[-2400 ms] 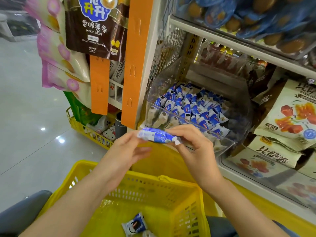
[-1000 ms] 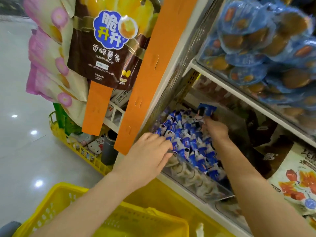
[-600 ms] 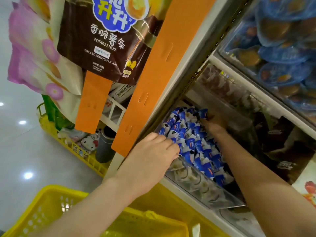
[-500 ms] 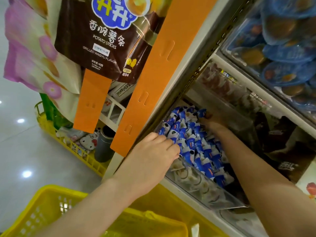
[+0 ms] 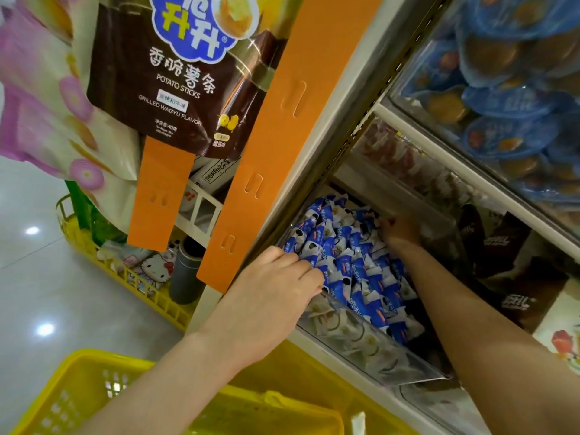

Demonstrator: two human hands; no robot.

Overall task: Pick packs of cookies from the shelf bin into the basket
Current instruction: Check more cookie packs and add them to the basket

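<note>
Risk: loose packs dragged over the shelf bin lip, missing the basket — fingers of left hand and right hand lie among them, grasp undeterminable.

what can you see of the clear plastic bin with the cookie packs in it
The bin is a clear plastic tray with a low front wall, set on a shelf. It is heaped with small blue and white cookie packs, and more packs show through its front wall. The left hand reaches over its front left rim onto the packs. The right hand is deep at the back of the bin, fingers among the packs.
</note>
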